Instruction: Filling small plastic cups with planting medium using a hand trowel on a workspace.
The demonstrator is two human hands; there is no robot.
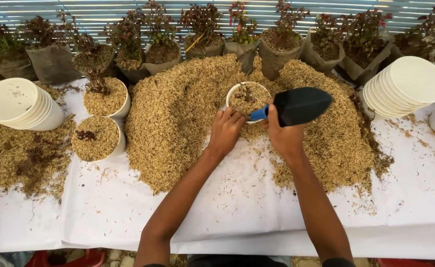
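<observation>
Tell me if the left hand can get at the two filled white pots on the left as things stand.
Probably yes. The left hand rests on the white pot in the husk heap; the filled pots stand left of it, only low husk between.

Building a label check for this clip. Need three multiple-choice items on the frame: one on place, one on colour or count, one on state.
1. Where is the white pot that the left hand touches?
A. On the pile of husks
B. On the floor
C. On top of the stacked pots at the right

2. What colour is the handle of the scoop?
A. Red
B. Blue
C. Yellow

3. What state is the right hand in?
A. Open and flat on the white sheet
B. Closed around the scoop's handle
C. Out of view

Key:
1 A, the pot sits in the pile of husks at the middle of the table.
2 B, a blue handle shows between the fingers and the black blade.
3 B, the fingers wrap the handle and the scoop is held off the table beside the pot.
</observation>
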